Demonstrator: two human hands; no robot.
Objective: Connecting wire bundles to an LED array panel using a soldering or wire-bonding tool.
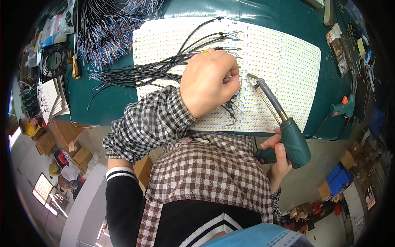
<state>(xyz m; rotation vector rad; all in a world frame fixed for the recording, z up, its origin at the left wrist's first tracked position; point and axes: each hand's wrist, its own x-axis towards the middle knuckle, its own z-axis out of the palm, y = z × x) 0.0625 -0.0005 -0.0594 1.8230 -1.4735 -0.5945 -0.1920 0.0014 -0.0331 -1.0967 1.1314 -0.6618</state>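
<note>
So my left hand (209, 80) is fisted down on the white LED panel (284, 61), pinching what looks like one of the black wires (135, 75) that fan out to the left. My right hand (276, 154) is wrapped tight around the green soldering gun (288, 131), its tip sitting on the panel right beside my left knuckles. The panel lies flat on the green table (103, 103), with a second gun (343, 106) parked at the right edge.

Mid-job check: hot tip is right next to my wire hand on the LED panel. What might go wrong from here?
1. The soldering gun tip sits very close to the left hand; a slip may burn fingers.
2. Loose black wires crowd the joint; the tip could scorch insulation.
3. The LED panel could take stray heat on neighbouring chips.
</note>
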